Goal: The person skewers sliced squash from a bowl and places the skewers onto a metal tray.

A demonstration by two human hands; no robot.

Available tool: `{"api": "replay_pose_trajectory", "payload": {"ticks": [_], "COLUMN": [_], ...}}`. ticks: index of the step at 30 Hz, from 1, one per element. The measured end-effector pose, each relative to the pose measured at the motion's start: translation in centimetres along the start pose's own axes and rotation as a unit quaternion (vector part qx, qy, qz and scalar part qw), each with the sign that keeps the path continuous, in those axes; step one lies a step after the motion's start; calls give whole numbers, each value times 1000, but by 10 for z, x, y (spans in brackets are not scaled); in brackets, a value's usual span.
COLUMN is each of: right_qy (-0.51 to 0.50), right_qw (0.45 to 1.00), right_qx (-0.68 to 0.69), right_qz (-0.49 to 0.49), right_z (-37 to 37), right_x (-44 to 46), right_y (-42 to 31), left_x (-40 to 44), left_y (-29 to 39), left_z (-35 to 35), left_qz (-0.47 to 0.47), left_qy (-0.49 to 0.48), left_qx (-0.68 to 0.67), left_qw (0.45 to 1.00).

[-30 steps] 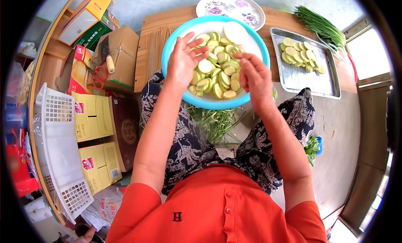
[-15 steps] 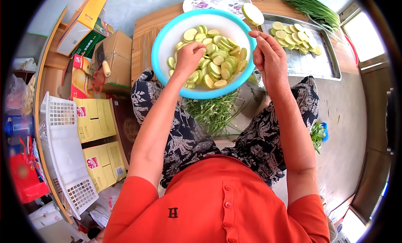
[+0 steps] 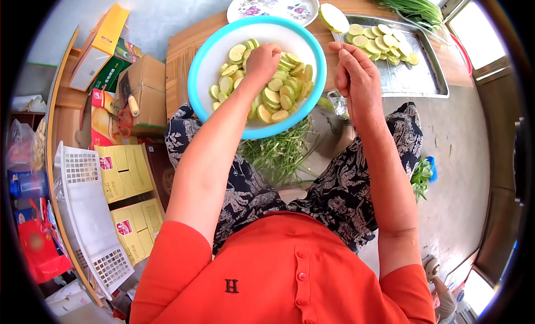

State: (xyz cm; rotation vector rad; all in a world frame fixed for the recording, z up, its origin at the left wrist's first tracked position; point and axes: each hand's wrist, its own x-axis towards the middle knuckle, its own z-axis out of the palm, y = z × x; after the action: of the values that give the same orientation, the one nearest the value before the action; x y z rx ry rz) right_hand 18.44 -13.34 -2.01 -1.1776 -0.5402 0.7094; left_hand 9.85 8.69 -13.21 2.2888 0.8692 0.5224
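A white basin with a blue rim holds many pale green zucchini slices. My left hand is over the slices inside it, fingers curled together; whether they grip a slice is hidden. To the right of the basin, my right hand is closed around a thin skewer held upright. On the skewer's upper end sits a zucchini slice, its cut face visible; I cannot tell whether others are stacked behind it.
A metal tray with more slices lies at the right, near green chives. Behind the basin is a flowered plate. Thin sticks lie left of the basin. Below it are loose greens. Boxes stand at left.
My left hand has moved right and farther back over the slices in the basin. My right hand keeps hold of the skewer in nearly the same place. The view has shifted slightly.
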Motion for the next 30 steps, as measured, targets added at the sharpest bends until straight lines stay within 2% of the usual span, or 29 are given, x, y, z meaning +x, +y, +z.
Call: {"api": "replay_pose_trajectory", "payload": {"ticks": [2, 4, 7, 10, 12, 15, 17, 22, 24, 26, 27, 28, 29, 30], "right_qy": [3, 1, -3, 0, 3, 0, 5, -22, -42, -50, -55, -60, -65, -71], "right_qw": [1000, 1000, 1000, 1000, 999, 1000, 999, 999, 998, 998, 996, 995, 993, 991], "right_qx": [-4, -7, -9, -15, -13, -11, -20, -22, -22, -26, -47, -69, -80, -88], "right_qz": [4, 1, 16, 25, 31, 29, 31, 37, 34, 39, 46, 50, 60, 66], "right_z": [-1, -2, -2, -2, -2, -3, 0, 3, 5, 7, 9, 11, 13, 14], "right_x": [-1, 2, 0, 1, 0, 1, -1, -4, -5, -7, -9, -9, -10, -11], "right_y": [1, 2, -1, -2, 0, 1, -2, 4, 8, 13, 15, 16, 18, 22], "left_x": [6, 12, 11, 12, 17, 18, 13, -18, -32, -51, -58, -65, -73, -77], "left_y": [-5, -8, -3, 7, -5, -16, -31, -29, -31, -20, -19, -13, -5, -7], "left_z": [9, 18, 33, 41, 49, 46, 33, -26, -42, -61, -68, -79, -90, -99], "left_qz": [32, 36, -11, -63, -46, -58, 26, 37, 41, 28, -34, -90, -135, -130], "left_qy": [12, -22, -66, -72, -52, -28, -1, -17, 7, -11, -42, -68, -58, -50], "left_qx": [87, 117, 251, 257, 288, 217, 106, 83, 14, -27, -232, -427, -494, -495], "left_qw": [996, 992, 966, 962, 955, 974, 994, 996, 999, 999, 971, 897, 857, 858]}}
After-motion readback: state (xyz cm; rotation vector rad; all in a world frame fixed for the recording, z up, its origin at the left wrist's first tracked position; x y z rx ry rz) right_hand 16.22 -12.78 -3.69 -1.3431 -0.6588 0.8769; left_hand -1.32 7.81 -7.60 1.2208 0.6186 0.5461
